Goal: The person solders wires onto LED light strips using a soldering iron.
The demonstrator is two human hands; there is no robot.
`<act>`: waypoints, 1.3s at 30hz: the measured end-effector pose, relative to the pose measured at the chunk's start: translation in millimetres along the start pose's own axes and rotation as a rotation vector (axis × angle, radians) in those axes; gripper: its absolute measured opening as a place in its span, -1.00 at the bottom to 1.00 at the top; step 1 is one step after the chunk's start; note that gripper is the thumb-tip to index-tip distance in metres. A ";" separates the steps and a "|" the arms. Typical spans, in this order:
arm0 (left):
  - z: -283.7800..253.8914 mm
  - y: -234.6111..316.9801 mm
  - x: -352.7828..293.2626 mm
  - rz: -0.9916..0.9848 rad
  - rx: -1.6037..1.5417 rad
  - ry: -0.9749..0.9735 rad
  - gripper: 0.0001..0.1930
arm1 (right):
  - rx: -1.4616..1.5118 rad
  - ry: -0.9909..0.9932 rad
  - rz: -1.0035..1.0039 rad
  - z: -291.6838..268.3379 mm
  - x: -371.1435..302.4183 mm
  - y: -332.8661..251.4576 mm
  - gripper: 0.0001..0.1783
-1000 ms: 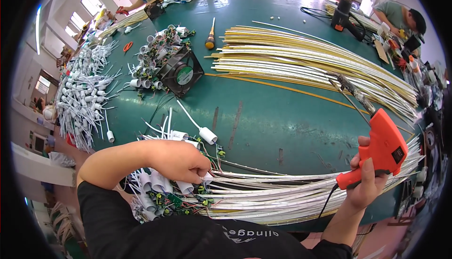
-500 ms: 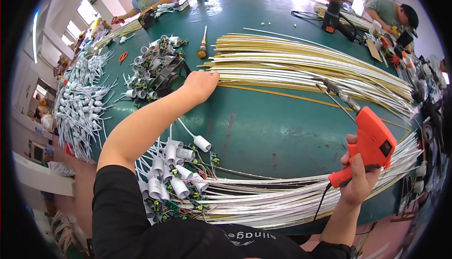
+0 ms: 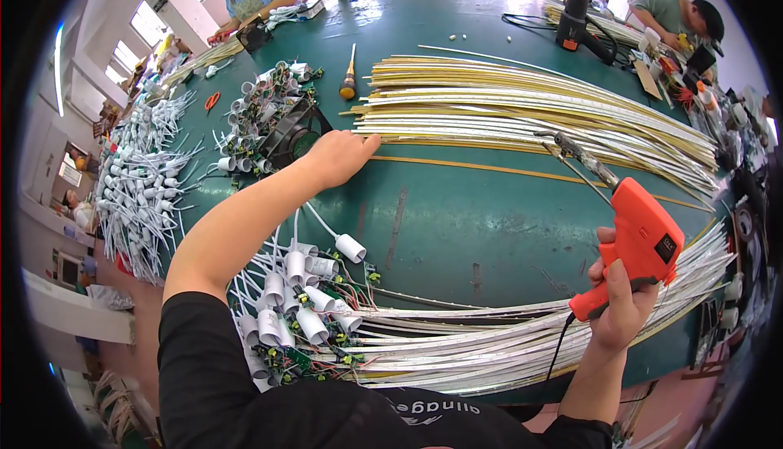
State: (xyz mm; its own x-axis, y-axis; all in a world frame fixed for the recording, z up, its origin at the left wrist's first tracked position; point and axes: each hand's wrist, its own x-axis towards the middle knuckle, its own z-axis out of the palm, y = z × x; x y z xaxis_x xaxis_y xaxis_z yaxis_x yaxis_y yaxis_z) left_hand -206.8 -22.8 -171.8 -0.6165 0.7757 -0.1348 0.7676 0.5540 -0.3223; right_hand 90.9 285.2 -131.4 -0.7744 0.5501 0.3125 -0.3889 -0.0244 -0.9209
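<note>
My left hand (image 3: 336, 158) reaches across the green table (image 3: 457, 221), its fingertips touching the near ends of a fanned pile of yellow-white light strips (image 3: 530, 110). My right hand (image 3: 624, 302) grips an orange soldering gun (image 3: 644, 241) by its handle, its metal tip pointing up and left above the table. Below my left arm lies a bundle of white strips (image 3: 489, 339) joined to white cylindrical caps with small green circuit boards (image 3: 298, 302).
A black fan (image 3: 294, 135) and more white caps (image 3: 261, 110) sit beyond my left hand. A screwdriver (image 3: 349, 78) lies further back. Wired caps (image 3: 143, 180) cover the left edge. Two other people work at the far side; a black heat gun (image 3: 575, 17) stands there.
My left hand left the caps near my body and stretched forward to the strip pile's ends. My right hand kept the soldering gun, shifting slightly lower.
</note>
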 end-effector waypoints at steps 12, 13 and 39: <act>14.4 -4.1 -9.0 0.148 0.006 0.108 -0.89 | -0.053 -0.025 -0.005 1.9 3.1 5.2 -0.48; 9.8 -0.5 -1.8 0.142 -0.002 0.107 -0.89 | -0.039 -0.007 -0.005 0.6 2.2 5.8 -0.47; -5.2 49.5 -25.1 -0.389 -1.461 -0.296 -0.83 | -0.111 -0.020 -0.008 -1.4 5.3 15.9 -0.47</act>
State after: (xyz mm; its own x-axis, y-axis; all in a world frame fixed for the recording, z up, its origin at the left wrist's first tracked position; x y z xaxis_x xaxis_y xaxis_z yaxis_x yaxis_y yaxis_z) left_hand -152.5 -13.2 -179.6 -0.6888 0.5300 -0.4947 -0.0557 0.6417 0.7649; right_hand 81.3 288.9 -144.8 -0.7817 0.5334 0.3232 -0.3383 0.0727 -0.9382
